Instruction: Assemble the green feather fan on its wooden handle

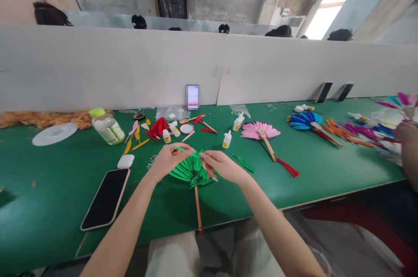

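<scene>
A green feather-like fan (pixel 184 169) lies on the table in front of me, its wooden handle (pixel 197 207) pointing toward my lap. Above the fan's upper edge, my left hand (pixel 168 158) pinches a thin green feather piece (pixel 179 148). My right hand (pixel 222 164) is closed at the top edge of the fan, thumb and forefinger together near the same piece; what lies between those fingers is too small to make out. A loose green feather piece (pixel 244 163) rests to the right. Small white glue bottles (pixel 227 140) stand behind my hands.
At left are a phone (pixel 106 198), a white case (pixel 126 161) and a jar (pixel 107 126). Red pieces (pixel 157 128) lie behind; a pink fan (pixel 261 131) and a blue fan (pixel 305 121) lie right. Another person's hand (pixel 406 133) is at far right. A white partition (pixel 130 68) stands behind.
</scene>
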A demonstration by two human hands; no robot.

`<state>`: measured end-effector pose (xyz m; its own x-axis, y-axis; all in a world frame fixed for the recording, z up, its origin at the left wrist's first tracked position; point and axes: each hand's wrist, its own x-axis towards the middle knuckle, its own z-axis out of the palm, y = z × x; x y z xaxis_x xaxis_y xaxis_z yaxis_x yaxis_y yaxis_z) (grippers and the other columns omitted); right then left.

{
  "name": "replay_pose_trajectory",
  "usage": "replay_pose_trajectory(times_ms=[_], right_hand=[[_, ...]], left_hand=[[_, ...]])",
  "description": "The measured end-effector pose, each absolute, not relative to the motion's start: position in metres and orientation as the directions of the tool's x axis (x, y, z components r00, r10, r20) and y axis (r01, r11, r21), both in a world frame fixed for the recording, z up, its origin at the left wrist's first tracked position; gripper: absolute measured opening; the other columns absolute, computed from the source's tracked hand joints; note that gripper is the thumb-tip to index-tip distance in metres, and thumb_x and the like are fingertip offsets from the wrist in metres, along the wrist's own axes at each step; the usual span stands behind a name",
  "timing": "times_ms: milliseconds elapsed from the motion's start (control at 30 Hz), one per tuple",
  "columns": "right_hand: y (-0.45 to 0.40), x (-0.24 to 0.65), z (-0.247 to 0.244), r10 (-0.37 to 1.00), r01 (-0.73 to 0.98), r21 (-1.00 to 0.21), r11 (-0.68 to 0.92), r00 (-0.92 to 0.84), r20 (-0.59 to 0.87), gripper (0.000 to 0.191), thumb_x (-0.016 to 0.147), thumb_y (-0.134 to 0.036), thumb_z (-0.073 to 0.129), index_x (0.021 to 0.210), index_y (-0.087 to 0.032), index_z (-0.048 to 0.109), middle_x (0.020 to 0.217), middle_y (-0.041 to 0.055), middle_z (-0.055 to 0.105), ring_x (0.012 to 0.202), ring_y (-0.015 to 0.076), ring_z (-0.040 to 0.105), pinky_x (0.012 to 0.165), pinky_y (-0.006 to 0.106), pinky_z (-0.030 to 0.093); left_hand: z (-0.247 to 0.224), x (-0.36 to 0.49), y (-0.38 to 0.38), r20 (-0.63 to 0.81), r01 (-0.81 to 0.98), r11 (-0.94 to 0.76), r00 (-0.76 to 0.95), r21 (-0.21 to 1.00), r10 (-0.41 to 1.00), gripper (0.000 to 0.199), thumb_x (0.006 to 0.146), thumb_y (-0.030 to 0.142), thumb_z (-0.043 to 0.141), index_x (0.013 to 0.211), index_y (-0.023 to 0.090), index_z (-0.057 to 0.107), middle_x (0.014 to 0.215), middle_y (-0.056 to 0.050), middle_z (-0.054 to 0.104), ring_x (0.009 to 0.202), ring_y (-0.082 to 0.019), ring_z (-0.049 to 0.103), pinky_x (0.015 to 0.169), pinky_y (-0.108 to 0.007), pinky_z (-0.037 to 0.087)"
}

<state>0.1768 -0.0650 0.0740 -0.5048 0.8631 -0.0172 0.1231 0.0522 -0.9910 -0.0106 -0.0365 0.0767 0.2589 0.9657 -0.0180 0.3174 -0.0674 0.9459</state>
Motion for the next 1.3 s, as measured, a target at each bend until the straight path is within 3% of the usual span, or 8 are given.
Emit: replay_pose_trajectory(times_ms=[200,467,567,633,733,833,1000,1300], right_hand=[[-0.112,0.174,0.043,0.697,-0.112,-0.901,-0.42,-0.676,-0.24,0.041,0.078,-0.053,0.053,0.062,-0.017,0.042,0.04,-0.0112,0.03,0.03,0.0029,0.029,0.03,0.015,0.023],[-0.161,0.159,0.016,0.549,-0.165,-0.717,-0.677,-0.762,-0.344,0.039,0.079,-0.049,0.052,0.06,-0.017,0.041,0.036,-0.0119,0.027,0.027,0.0033,0.026,0.036,0.017,0.035],[-0.162,0.157,0.018,0.652,-0.027,-0.848,-0.53,-0.652,-0.387,0.04,0.084,-0.05,0.041,0.063,-0.016,0.046,0.04,-0.0055,0.042,0.032,0.0078,0.04,0.038,0.02,0.036],[-0.161,0.16,0.019,0.825,0.204,-0.953,-0.225,-0.48,-0.297,0.037,0.088,-0.043,0.037,0.07,-0.015,0.052,0.052,0.0018,0.055,0.046,0.0134,0.054,0.047,0.024,0.042],[-0.158,0.167,0.017,0.948,0.528,-0.814,0.243,-0.307,0.084,0.021,0.088,-0.027,0.042,0.082,-0.016,0.059,0.076,0.0071,0.064,0.073,0.0191,0.061,0.068,0.033,0.047],[-0.154,0.174,0.006,0.888,0.579,-0.673,0.46,-0.311,0.34,0.019,0.086,-0.021,0.048,0.101,-0.017,0.058,0.104,0.0097,0.062,0.102,0.0215,0.055,0.09,0.039,0.042],[-0.152,0.171,-0.012,0.862,0.7,-0.51,0.499,-0.343,0.373,0.052,0.079,-0.022,0.057,0.129,-0.019,0.042,0.139,0.0121,0.034,0.129,0.0267,0.028,0.103,0.051,0.028],[-0.137,0.166,-0.019,0.901,0.794,-0.433,0.428,-0.333,0.28,0.076,0.076,-0.041,0.06,0.139,-0.018,0.025,0.146,0.011,0.018,0.133,0.0298,0.018,0.104,0.053,0.022]], left_hand=[[0.075,-0.027,-0.089,-0.065,0.479,-0.166,0.43,0.862,0.9,0.026,0.071,0.039,0.06,0.06,0.016,0.062,0.063,0.0,0.055,0.06,-0.011,0.048,0.052,-0.019,0.036],[0.047,-0.04,-0.148,-0.237,0.446,0.041,0.392,0.894,0.889,0.03,0.077,0.041,0.053,0.066,0.017,0.067,0.068,-0.001,0.052,0.064,-0.013,0.051,0.056,-0.019,0.04],[0.037,-0.041,-0.144,-0.234,0.397,0.111,0.278,0.911,0.932,0.037,0.075,0.046,0.053,0.058,0.015,0.062,0.058,0.001,0.044,0.053,-0.01,0.043,0.049,-0.02,0.034],[0.029,-0.047,-0.133,-0.248,0.369,0.183,0.138,0.911,0.959,0.043,0.073,0.051,0.053,0.055,0.014,0.06,0.048,0.005,0.032,0.045,-0.007,0.031,0.043,-0.02,0.026],[0.02,-0.058,-0.108,-0.258,0.348,0.263,-0.061,0.9,0.964,0.044,0.069,0.056,0.055,0.059,0.013,0.061,0.045,0.007,0.022,0.043,-0.007,0.025,0.043,-0.021,0.02],[0.017,-0.062,-0.078,-0.2,0.449,0.238,-0.131,0.862,0.971,0.045,0.064,0.056,0.06,0.049,0.015,0.048,0.046,0.007,0.024,0.045,-0.007,0.028,0.043,-0.021,0.021],[0.02,-0.051,-0.04,-0.15,0.568,0.135,-0.02,0.812,0.989,0.046,0.066,0.054,0.059,0.048,0.018,0.037,0.046,0.007,0.022,0.043,-0.007,0.025,0.043,-0.022,0.018],[0.015,-0.044,-0.029,-0.211,0.618,0.114,0.085,0.778,0.974,0.05,0.066,0.053,0.058,0.047,0.02,0.026,0.046,0.007,0.017,0.042,-0.006,0.019,0.043,-0.023,0.012]])
